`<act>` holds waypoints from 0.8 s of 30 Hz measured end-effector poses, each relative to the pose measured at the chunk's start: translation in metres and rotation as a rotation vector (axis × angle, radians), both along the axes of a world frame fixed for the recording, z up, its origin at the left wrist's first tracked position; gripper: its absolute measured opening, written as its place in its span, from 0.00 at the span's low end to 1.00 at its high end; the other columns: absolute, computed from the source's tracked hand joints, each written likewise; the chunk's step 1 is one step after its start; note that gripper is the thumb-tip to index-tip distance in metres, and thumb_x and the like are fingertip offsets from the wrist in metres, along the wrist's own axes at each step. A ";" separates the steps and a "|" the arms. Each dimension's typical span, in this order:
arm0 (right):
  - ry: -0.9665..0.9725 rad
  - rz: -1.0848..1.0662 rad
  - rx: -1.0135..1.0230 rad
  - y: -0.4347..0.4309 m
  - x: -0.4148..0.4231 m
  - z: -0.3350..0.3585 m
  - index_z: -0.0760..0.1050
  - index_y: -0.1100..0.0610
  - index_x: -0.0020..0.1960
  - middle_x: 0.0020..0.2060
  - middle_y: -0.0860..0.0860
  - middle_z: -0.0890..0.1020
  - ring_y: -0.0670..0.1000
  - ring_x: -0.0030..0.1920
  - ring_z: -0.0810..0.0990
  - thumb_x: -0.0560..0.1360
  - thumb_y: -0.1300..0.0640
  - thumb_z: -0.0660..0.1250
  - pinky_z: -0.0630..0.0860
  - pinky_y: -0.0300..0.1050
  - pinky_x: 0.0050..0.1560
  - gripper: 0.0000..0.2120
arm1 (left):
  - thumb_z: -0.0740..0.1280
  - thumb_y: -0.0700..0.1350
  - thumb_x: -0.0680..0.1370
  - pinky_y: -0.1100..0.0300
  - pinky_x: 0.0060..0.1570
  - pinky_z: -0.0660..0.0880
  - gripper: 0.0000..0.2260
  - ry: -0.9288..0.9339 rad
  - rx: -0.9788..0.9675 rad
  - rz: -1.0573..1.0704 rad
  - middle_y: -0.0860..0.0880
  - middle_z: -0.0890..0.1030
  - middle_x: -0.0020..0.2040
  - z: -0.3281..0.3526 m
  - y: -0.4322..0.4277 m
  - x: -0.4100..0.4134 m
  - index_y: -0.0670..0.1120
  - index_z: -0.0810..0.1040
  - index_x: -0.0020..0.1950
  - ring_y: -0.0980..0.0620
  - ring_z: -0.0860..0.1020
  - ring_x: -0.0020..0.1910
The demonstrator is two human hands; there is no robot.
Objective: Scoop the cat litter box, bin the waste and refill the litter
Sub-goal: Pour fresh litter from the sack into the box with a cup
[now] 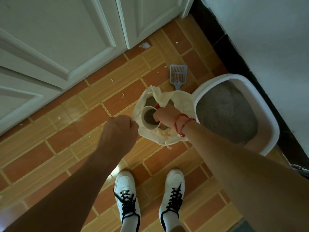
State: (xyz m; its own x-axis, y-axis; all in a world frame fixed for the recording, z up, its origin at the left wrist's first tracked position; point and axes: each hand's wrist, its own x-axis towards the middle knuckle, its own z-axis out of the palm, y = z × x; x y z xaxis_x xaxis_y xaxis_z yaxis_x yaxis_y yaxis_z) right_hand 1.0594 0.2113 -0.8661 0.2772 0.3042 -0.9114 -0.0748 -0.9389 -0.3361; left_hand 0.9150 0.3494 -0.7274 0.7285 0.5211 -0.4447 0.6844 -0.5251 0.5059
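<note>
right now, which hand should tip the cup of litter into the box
Right. The right hand grips the litter-filled cup, nearer the litter box; the left hand holds the bag open.

A corner of a home, with a cat's things on a tiled floor.
Orange and tan floor tiles [55,148] meet white panelled doors [58,39] beyond the fingers [132,125]. To their right a cat litter box [234,77] sits by a white wall [267,39] with dark skirting [234,52], and a litter scoop [178,74] lies just beyond them.
</note>
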 end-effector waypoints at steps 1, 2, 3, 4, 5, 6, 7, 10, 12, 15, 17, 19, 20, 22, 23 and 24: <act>0.054 -0.013 0.037 -0.003 0.002 0.000 0.66 0.50 0.48 0.44 0.51 0.74 0.51 0.44 0.72 0.71 0.49 0.68 0.71 0.46 0.49 0.12 | 0.60 0.42 0.80 0.67 0.19 0.64 0.17 0.022 0.024 -0.012 0.51 0.74 0.26 0.002 0.000 0.001 0.46 0.70 0.30 0.56 0.71 0.23; 0.042 -0.092 0.107 -0.001 0.000 0.024 0.69 0.53 0.49 0.46 0.54 0.77 0.52 0.44 0.74 0.71 0.55 0.68 0.74 0.46 0.47 0.09 | 0.59 0.42 0.80 0.68 0.18 0.62 0.18 0.028 0.021 -0.004 0.51 0.73 0.26 0.004 0.000 0.003 0.48 0.68 0.29 0.56 0.69 0.22; 0.000 -0.130 0.123 0.010 0.000 0.069 0.70 0.54 0.49 0.46 0.55 0.78 0.52 0.44 0.76 0.72 0.61 0.66 0.75 0.46 0.44 0.08 | 0.59 0.42 0.81 0.69 0.17 0.62 0.19 0.028 0.006 0.008 0.51 0.73 0.26 0.006 0.000 0.004 0.48 0.68 0.29 0.57 0.69 0.21; -0.016 -0.162 0.179 0.018 -0.002 0.113 0.70 0.54 0.51 0.45 0.53 0.77 0.52 0.45 0.76 0.72 0.64 0.64 0.75 0.47 0.45 0.10 | 0.59 0.42 0.81 0.70 0.17 0.62 0.19 0.036 -0.006 0.020 0.51 0.73 0.26 0.009 -0.001 0.005 0.48 0.68 0.30 0.57 0.70 0.21; -0.013 -0.174 0.248 0.016 -0.002 0.139 0.70 0.54 0.54 0.45 0.51 0.76 0.52 0.47 0.76 0.72 0.65 0.64 0.75 0.48 0.47 0.13 | 0.58 0.43 0.82 0.70 0.17 0.62 0.19 0.051 -0.004 0.025 0.52 0.73 0.27 0.012 -0.003 0.006 0.48 0.70 0.30 0.58 0.71 0.22; -0.015 -0.181 0.290 0.014 -0.003 0.164 0.70 0.55 0.58 0.45 0.50 0.76 0.52 0.49 0.76 0.72 0.65 0.63 0.76 0.49 0.50 0.16 | 0.57 0.43 0.83 0.71 0.18 0.62 0.18 0.071 0.007 0.021 0.52 0.74 0.27 0.014 -0.004 0.006 0.46 0.72 0.32 0.58 0.72 0.23; -0.014 -0.191 0.329 0.011 -0.003 0.179 0.69 0.55 0.61 0.46 0.48 0.75 0.52 0.50 0.77 0.72 0.64 0.63 0.76 0.48 0.51 0.19 | 0.57 0.43 0.83 0.69 0.20 0.64 0.18 0.092 0.022 0.009 0.52 0.74 0.28 0.016 -0.006 0.005 0.44 0.73 0.34 0.57 0.73 0.24; 0.008 -0.258 0.349 -0.006 -0.002 0.197 0.68 0.53 0.64 0.47 0.46 0.75 0.50 0.48 0.77 0.73 0.64 0.64 0.76 0.42 0.46 0.21 | 0.57 0.42 0.83 0.67 0.22 0.64 0.17 0.119 0.048 -0.005 0.52 0.73 0.28 0.020 -0.012 0.003 0.44 0.74 0.35 0.57 0.73 0.24; 0.014 -0.300 0.378 -0.015 -0.001 0.210 0.68 0.53 0.64 0.47 0.47 0.76 0.48 0.46 0.77 0.73 0.65 0.64 0.75 0.38 0.41 0.21 | 0.57 0.41 0.83 0.66 0.22 0.66 0.18 0.120 0.050 -0.008 0.52 0.73 0.27 0.021 -0.017 0.001 0.45 0.73 0.33 0.57 0.73 0.24; -0.009 -0.359 0.402 -0.027 0.001 0.221 0.70 0.51 0.62 0.49 0.50 0.78 0.51 0.52 0.79 0.72 0.65 0.66 0.77 0.41 0.44 0.20 | 0.58 0.40 0.82 0.60 0.25 0.75 0.18 0.127 0.038 0.006 0.49 0.75 0.28 0.020 -0.025 0.001 0.41 0.76 0.34 0.53 0.75 0.25; -0.026 -0.391 0.426 -0.039 0.005 0.222 0.71 0.48 0.57 0.50 0.51 0.78 0.52 0.53 0.79 0.71 0.64 0.67 0.77 0.43 0.46 0.19 | 0.58 0.40 0.82 0.59 0.24 0.73 0.17 0.122 0.048 0.025 0.47 0.75 0.27 0.017 -0.029 0.001 0.39 0.76 0.34 0.51 0.74 0.24; -0.069 -0.438 0.462 -0.051 0.009 0.224 0.71 0.49 0.57 0.50 0.52 0.79 0.53 0.52 0.80 0.69 0.63 0.69 0.79 0.47 0.49 0.19 | 0.58 0.41 0.82 0.59 0.27 0.68 0.16 0.141 0.069 0.044 0.47 0.73 0.29 0.017 -0.032 0.003 0.40 0.73 0.35 0.49 0.72 0.27; -0.088 -0.489 0.477 -0.058 0.011 0.224 0.72 0.50 0.57 0.50 0.52 0.80 0.53 0.52 0.81 0.69 0.63 0.70 0.80 0.49 0.51 0.19 | 0.58 0.41 0.82 0.57 0.31 0.67 0.15 0.155 0.081 0.049 0.46 0.73 0.31 0.017 -0.033 0.004 0.41 0.72 0.36 0.47 0.71 0.30; -0.136 -0.590 0.469 -0.074 0.018 0.222 0.73 0.53 0.58 0.47 0.50 0.82 0.50 0.49 0.83 0.71 0.64 0.70 0.82 0.48 0.51 0.18 | 0.58 0.41 0.82 0.58 0.31 0.67 0.15 0.128 0.099 0.040 0.47 0.73 0.30 0.017 -0.034 0.005 0.41 0.72 0.35 0.48 0.71 0.29; -0.168 -0.603 0.463 -0.082 0.022 0.222 0.73 0.55 0.59 0.47 0.50 0.82 0.49 0.47 0.84 0.72 0.63 0.70 0.82 0.45 0.50 0.17 | 0.59 0.40 0.82 0.61 0.27 0.65 0.17 0.090 0.101 0.038 0.48 0.72 0.27 0.018 -0.035 0.004 0.41 0.71 0.33 0.50 0.70 0.25; -0.196 -0.600 0.455 -0.090 0.025 0.220 0.74 0.57 0.60 0.47 0.52 0.83 0.48 0.46 0.84 0.72 0.61 0.71 0.82 0.45 0.49 0.17 | 0.59 0.39 0.82 0.63 0.23 0.63 0.19 0.058 0.102 0.035 0.49 0.71 0.25 0.018 -0.035 0.003 0.43 0.70 0.30 0.53 0.68 0.22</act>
State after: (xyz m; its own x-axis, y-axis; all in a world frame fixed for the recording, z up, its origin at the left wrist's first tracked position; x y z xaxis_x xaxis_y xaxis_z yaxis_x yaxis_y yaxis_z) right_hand 1.0840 0.1215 -0.6465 0.6561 0.3836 -0.6499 -0.4260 -0.5225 -0.7386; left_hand 0.9185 0.3147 -0.7091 0.6838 0.5907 -0.4284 0.7297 -0.5471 0.4102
